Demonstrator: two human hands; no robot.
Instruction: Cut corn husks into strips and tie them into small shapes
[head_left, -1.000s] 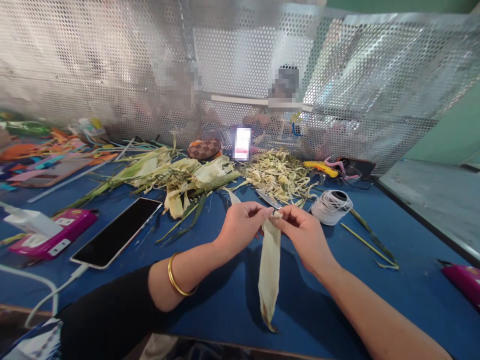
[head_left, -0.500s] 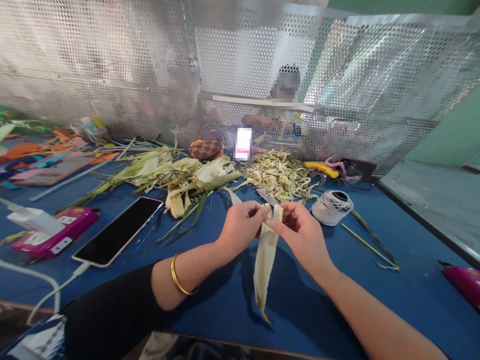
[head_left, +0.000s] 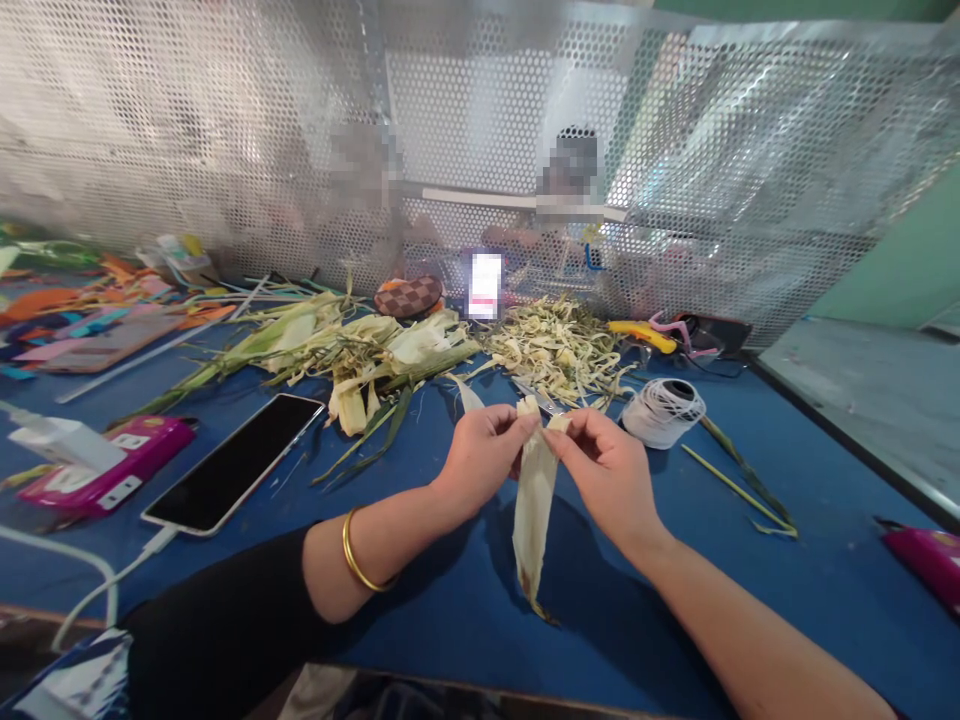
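Observation:
A pale corn husk [head_left: 534, 510] hangs between my hands, its brownish tip pointing down toward me. My left hand [head_left: 487, 445] pinches the husk's upper part between thumb and fingers. On the other side, my right hand [head_left: 600, 455] grips its upper right edge. Both hands are closed and close together above the blue table [head_left: 450, 610]. Behind the fingers, metal blades [head_left: 541, 398], perhaps scissors, are partly hidden. Another strip of husk [head_left: 466, 393] sticks up behind my left hand.
Corn husks [head_left: 409, 350] and shredded strips [head_left: 559, 350] lie at the back. To the right stands a spool of white thread [head_left: 663, 414]. A charging phone [head_left: 238, 465] and a magenta power strip [head_left: 112, 462] lie left. A perforated metal screen [head_left: 480, 110] borders the far edge.
The husk's hanging end has swung slightly right and up. My right fingers have shifted a little at its top, and the upper edge now shows between my hands.

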